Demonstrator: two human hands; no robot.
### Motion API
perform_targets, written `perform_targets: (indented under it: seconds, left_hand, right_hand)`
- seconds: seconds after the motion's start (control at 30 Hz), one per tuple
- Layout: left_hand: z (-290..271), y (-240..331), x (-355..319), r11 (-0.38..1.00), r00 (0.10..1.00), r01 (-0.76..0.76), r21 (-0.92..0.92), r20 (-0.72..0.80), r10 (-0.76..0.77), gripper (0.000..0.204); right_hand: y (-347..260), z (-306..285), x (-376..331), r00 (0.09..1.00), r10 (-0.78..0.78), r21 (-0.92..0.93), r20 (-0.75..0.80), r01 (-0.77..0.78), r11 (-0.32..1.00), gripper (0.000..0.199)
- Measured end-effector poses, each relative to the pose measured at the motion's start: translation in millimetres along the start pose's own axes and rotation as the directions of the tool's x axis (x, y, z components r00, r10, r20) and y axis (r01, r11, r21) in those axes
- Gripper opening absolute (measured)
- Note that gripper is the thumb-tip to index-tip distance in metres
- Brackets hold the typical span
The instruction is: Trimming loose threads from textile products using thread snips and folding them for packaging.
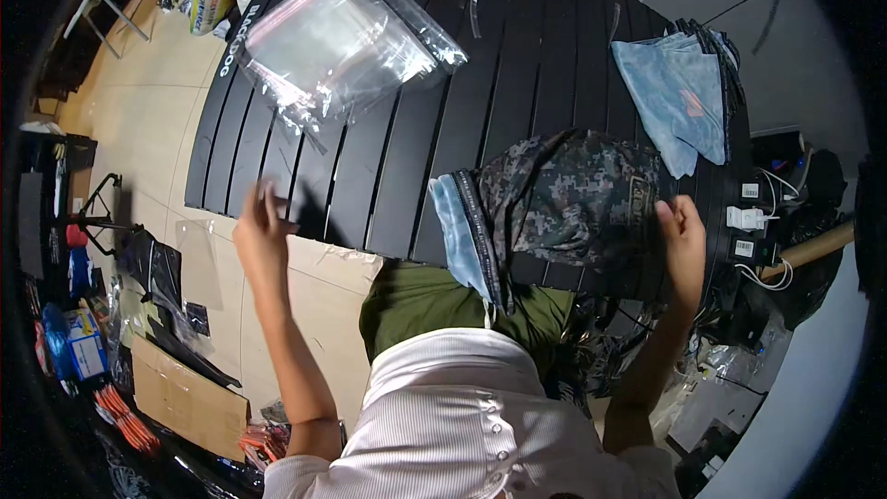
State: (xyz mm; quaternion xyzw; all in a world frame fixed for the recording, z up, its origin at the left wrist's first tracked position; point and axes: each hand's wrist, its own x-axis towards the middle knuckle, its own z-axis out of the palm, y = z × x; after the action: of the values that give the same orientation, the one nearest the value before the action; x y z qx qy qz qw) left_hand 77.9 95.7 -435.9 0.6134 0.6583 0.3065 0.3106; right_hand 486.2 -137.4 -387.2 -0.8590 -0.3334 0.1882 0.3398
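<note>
A black slatted table [370,176] stands over a pale wooden floor [139,111]. At its near edge lies one camouflage fabric piece [573,194], its right side pinched by the right hand [684,240]. The left hand [261,236] hovers with fingers spread at the near left edge. One stack of clear plastic bags [342,37] lies far left; one pile of blue denim cloths [679,92] far right.

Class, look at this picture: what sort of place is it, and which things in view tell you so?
Probably a small packing workspace for cloth goods: a stack of clear plastic bags on a black slatted table, folded fabric pieces, and a flattened cardboard box on the floor.
</note>
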Motion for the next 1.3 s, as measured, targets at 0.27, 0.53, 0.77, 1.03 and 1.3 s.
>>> perform_targets:
  seconds: [0.27, 0.53, 0.77, 1.03, 1.3]
  left_hand:
    - [32.8, 30.4, -74.0, 0.891, 0.893, -0.428, 0.154, 0.223, 0.39, 0.02]
    - [82.4, 56.7, -133.1, 0.98, 0.654, -0.199, -0.003, 0.744, 0.135, 0.034]
    - [36.3, 68.3, -46.5, 0.612, 0.818, 0.467, -0.639, 0.575, -0.023, 0.021]
    - [53.3, 33.0, -26.2, 0.353, 0.69, 0.698, -0.623, 0.717, -0.1, 0.035]
    - [31.3, 47.6, -29.4, 0.326, 0.574, 0.791, -0.518, 0.813, -0.101, 0.041]
  right_hand:
    - [94.8, 3.5, -16.2, 0.927, 0.047, -0.224, -0.371, -0.138, 0.965, 0.033]
    - [74.7, 27.6, 14.1, 0.961, 0.054, -0.067, -0.271, -0.074, 0.995, 0.032]
    - [45.7, -36.2, -4.8, 0.973, 0.231, 0.466, -0.029, -0.191, 0.864, 0.013]
    - [74.6, -15.7, 22.6, 0.953, 0.236, 0.579, 0.19, -0.303, 0.757, 0.022]
    - [69.6, -26.4, 69.0, 0.935, 0.25, 0.339, 0.25, -0.326, 0.882, 0.017]
